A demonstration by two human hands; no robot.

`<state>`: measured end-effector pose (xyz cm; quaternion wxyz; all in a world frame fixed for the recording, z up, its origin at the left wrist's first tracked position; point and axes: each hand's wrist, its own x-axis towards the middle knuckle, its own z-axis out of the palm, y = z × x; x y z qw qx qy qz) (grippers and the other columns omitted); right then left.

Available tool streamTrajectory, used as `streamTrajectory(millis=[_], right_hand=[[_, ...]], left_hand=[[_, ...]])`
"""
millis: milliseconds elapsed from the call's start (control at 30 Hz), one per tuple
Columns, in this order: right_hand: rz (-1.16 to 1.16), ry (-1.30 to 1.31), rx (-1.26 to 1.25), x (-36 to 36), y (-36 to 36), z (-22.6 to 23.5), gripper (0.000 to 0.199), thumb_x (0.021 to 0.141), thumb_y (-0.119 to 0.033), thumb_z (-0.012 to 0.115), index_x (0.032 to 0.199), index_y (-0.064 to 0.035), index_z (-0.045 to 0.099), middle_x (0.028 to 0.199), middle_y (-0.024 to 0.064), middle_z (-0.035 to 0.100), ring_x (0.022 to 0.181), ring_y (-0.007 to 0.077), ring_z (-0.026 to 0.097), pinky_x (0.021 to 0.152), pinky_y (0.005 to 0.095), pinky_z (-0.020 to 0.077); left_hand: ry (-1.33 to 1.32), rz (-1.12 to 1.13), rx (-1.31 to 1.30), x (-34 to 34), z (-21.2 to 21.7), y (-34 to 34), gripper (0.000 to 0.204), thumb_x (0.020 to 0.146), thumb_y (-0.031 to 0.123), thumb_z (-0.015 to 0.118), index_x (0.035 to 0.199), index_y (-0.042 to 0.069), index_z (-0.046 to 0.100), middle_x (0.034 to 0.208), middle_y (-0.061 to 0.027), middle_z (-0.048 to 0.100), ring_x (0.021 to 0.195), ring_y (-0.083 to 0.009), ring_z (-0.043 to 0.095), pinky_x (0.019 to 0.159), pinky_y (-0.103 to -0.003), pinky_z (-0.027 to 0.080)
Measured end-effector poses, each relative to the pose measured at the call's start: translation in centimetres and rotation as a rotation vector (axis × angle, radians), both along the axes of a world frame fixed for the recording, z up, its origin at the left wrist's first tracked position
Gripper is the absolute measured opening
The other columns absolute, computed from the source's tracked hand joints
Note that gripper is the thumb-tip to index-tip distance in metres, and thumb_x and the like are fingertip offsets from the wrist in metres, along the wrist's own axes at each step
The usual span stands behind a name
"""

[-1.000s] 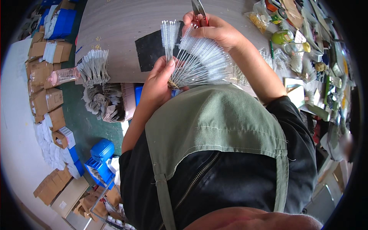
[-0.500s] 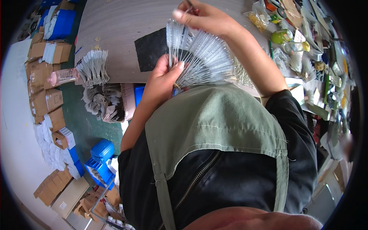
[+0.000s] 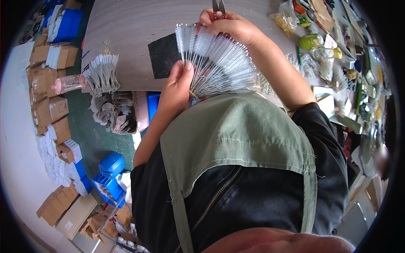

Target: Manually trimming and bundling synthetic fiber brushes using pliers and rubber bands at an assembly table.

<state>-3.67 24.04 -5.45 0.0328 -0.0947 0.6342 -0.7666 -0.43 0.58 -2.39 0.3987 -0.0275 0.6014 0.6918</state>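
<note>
My left hand (image 3: pixel 179 84) is closed round the lower ends of a bundle of thin wire brushes (image 3: pixel 223 59), thumb pressed on the stems. Their pale bristled ends spread out like a fan toward the far side and the right. Above the fan, my right hand (image 3: pixel 230 28) grips small pliers (image 3: pixel 218 7) with red on the handles, jaws pointing away from me. The fingers of that hand are bent at the bristle tips, and how they touch them is partly hidden. A black mat (image 3: pixel 162 58) lies on the table just beyond my left hand.
More wire brushes (image 3: pixel 103 72) stand bunched at the table's left edge, beside a pink clear bottle (image 3: pixel 69 84). Bags, jars and loose goods crowd the right side, including a green container (image 3: pixel 311 41). Cardboard boxes (image 3: pixel 55 108) line the left wall; a blue bin (image 3: pixel 112 165) stands below.
My right hand has shifted slightly right and down onto the bristle tips, and the plier jaws now point away from me. The brush fan has spread a little further left.
</note>
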Motion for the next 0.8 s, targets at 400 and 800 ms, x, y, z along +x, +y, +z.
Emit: streamTrajectory(millis=[400,800], right_hand=[[-0.141,-0.076,0.001,1.1,-0.9,0.2,0.018,0.084,-0.021,0.07,0.097,-0.0094,0.063,0.087,-0.0053,0.057,0.079,0.0049,0.053,0.076,0.0188,0.0402],[-0.107,-0.074,-0.116,1.6,-1.4,0.8,0.017,0.081,-0.019,0.075,0.087,-0.0077,0.065,0.082,-0.0071,0.059,0.078,0.0038,0.056,0.076,0.0162,0.0409]], left_hand=[[-0.082,0.036,0.072,0.3,1.2,0.6,0.022,0.1,0.023,0.047,0.111,0.005,0.053,0.096,-0.0041,0.063,0.078,-0.009,0.061,0.062,-0.025,0.052],[-0.056,0.015,0.034,0.4,0.7,0.1,0.029,0.101,0.026,0.045,0.112,0.001,0.056,0.099,-0.0047,0.064,0.083,-0.0073,0.059,0.073,-0.024,0.049]])
